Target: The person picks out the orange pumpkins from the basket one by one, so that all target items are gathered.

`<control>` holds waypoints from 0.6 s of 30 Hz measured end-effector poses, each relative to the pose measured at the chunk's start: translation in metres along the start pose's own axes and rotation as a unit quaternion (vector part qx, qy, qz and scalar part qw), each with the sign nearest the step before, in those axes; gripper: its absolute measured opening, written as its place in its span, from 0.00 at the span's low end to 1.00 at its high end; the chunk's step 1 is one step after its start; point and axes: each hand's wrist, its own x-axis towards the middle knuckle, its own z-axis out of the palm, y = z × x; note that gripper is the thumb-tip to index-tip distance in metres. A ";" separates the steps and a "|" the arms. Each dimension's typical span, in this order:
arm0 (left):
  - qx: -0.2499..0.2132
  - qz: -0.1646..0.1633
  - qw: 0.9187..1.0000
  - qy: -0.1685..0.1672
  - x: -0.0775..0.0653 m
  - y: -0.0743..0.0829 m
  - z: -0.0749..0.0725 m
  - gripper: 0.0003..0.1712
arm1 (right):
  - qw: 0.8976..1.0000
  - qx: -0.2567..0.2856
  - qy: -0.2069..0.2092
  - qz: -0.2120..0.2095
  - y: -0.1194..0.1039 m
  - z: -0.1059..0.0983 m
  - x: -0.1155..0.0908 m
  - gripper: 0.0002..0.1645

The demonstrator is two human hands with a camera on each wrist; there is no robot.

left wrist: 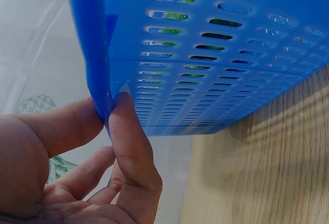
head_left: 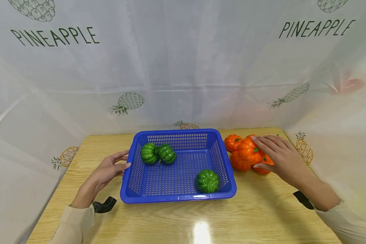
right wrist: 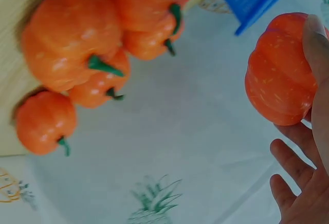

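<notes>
My left hand (head_left: 109,168) pinches the left rim of a blue plastic basket (head_left: 177,198) between thumb and fingers, as the left wrist view shows up close. Inside the basket, two green pumpkins (head_left: 167,154) lie side by side at the back left. Another green pumpkin (head_left: 207,181) sits in the front right corner. To the basket's right, my right hand (head_left: 282,158) holds an orange pumpkin (right wrist: 281,75) between thumb and fingers, raised off the table. Several other orange pumpkins (right wrist: 72,34) with green stems rest on the table near it, partly hidden in the head view.
The wooden table (head_left: 170,222) carries the basket and pumpkins. A white sheet (head_left: 170,61) printed with pineapples hangs behind and along the sides. Black curved pieces (head_left: 104,205) sit at both wrists.
</notes>
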 end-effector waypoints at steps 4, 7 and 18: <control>-0.002 -0.002 1.000 0.000 0.000 0.000 0.000 0.41 | 1.000 -0.007 -0.001 0.025 0.008 0.000 -0.012 0.54; -0.004 -0.003 1.000 0.000 0.000 0.000 0.000 0.41 | 0.999 -0.013 -0.007 0.047 0.014 -0.001 -0.021 0.56; 0.003 -0.005 1.000 -0.003 0.001 -0.002 -0.001 0.42 | 0.993 -0.024 -0.023 0.113 0.035 0.000 -0.055 0.59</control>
